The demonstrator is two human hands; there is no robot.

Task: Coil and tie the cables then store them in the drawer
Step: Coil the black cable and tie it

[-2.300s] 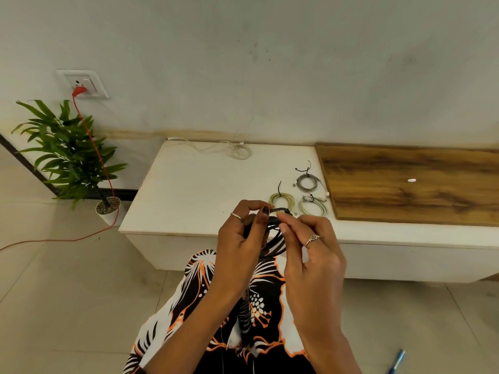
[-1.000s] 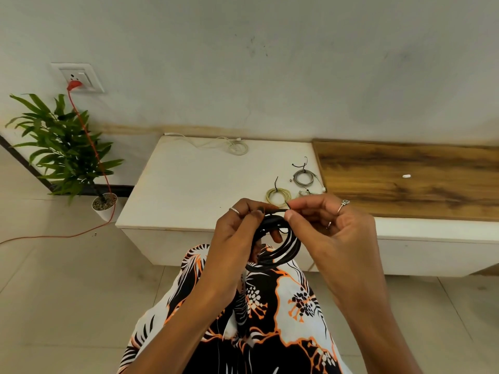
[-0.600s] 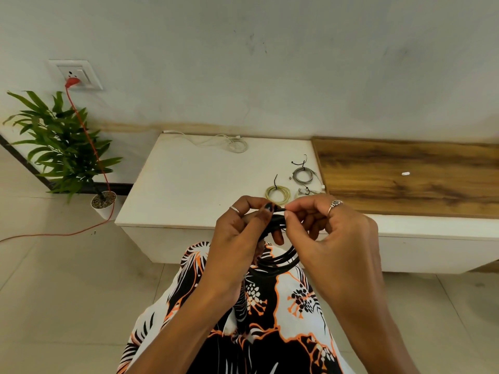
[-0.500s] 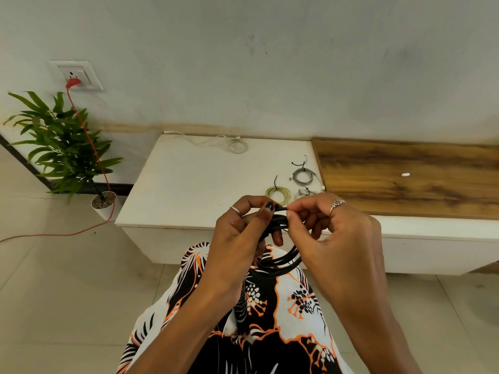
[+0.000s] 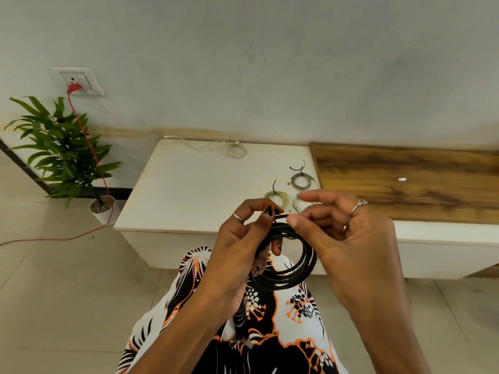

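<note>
1. Leafy green potted plant (image 5: 60, 149) in a small white pot, standing on the tiled floor, left.
2. White wall socket (image 5: 78, 81) above, red cord (image 5: 89, 147) plugged in, trailing down past the leaves.

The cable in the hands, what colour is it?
Black. The cable is a coil, seen in the head view, held by the left hand and right hand.

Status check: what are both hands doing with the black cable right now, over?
Left hand grips coiled black cable. Right hand pinches thin tie at coil top. Three tied coils on white cabinet top. Nothing in the way.
</note>
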